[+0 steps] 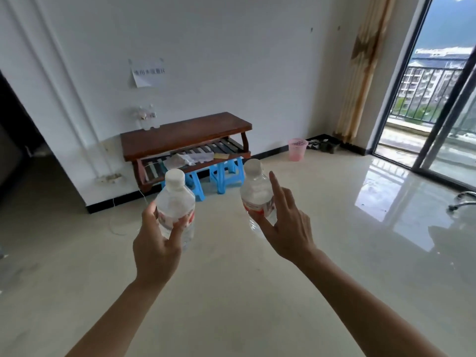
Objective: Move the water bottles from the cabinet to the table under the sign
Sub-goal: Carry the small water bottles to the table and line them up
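Clear plastic with white caps: I have one water bottle upright in each grip. My left grip (157, 240) is curled round the label band of the left bottle (176, 202), thumb across the front. My right grip (286, 233) holds the right bottle (257, 191) with thumb and back fingers only. Its forefinger stands straight up beside the bottle's shoulder, off the plastic. I judge this the weaker hold, the one likelier to slip if I swing or tilt it on the way down.

Below both grips is the glossy tile floor (231, 292), where a dropped bottle would roll away.

Ahead of the grips and well apart from them, the brown wooden counter (185, 132) stands against the wall, blue stools (226, 176) at its foot and the paper sign (148, 73) above. At the end beyond my left grip stands a blurred pale cluster (146, 119), probably bottles. Setting mine down too close could knock them over. The counter looks low, so a hurried, tilted release could topple either bottle.
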Motion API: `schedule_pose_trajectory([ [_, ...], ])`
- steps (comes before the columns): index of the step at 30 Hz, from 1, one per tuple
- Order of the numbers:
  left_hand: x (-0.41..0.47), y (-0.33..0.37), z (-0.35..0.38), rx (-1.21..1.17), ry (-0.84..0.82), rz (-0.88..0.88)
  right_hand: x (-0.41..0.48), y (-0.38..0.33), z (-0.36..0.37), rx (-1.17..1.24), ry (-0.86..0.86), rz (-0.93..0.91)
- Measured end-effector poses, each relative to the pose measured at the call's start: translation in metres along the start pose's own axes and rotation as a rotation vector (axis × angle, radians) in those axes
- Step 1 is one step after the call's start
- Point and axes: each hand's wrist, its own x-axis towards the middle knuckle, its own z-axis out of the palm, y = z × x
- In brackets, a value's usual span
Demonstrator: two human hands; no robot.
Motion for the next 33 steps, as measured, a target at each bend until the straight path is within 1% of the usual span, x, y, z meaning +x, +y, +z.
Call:
schedule_pose_trajectory([
  [2, 0.037, 0.001, 0.022, 0.022, 0.005, 0.024, 0.049, 0.024, 0.016, 0.01, -0.012, -0.02],
  [5, 0.096, -0.017, 0.05, 0.072, 0.025, 0.023, 0.123, 0.051, 0.055, 0.084, -0.055, 0.03],
  [7, 0.113, -0.02, 0.053, 0.059, 0.042, 0.023, 0.143, 0.052, 0.067, 0.097, -0.051, 0.028],
  [9, 0.141, -0.041, 0.066, 0.056, 0.066, -0.017, 0.177, 0.062, 0.098, 0.133, -0.086, 0.013],
  [14, 0.23, -0.116, 0.103, 0.068, 0.107, -0.069, 0.268, 0.074, 0.203, 0.12, -0.209, -0.003],
  [18, 0.302, -0.175, 0.13, 0.05, 0.102, -0.061, 0.335, 0.082, 0.283, 0.13, -0.246, -0.033],
  [21, 0.388, -0.227, 0.146, 0.042, 0.095, -0.067, 0.408, 0.084, 0.35, 0.145, -0.288, -0.039],
  [23, 0.443, -0.249, 0.155, 0.049, 0.109, -0.054, 0.455, 0.085, 0.38, 0.156, -0.273, -0.062],
  [26, 0.517, -0.274, 0.173, 0.036, 0.134, -0.05, 0.517, 0.09, 0.416, 0.172, -0.248, -0.04],
  [31, 0.617, -0.323, 0.22, -0.061, 0.122, -0.055, 0.604, 0.111, 0.475, 0.199, -0.208, 0.016],
  [33, 0.654, -0.345, 0.244, -0.055, 0.126, -0.048, 0.639, 0.127, 0.505, 0.213, -0.187, 0.021],
])
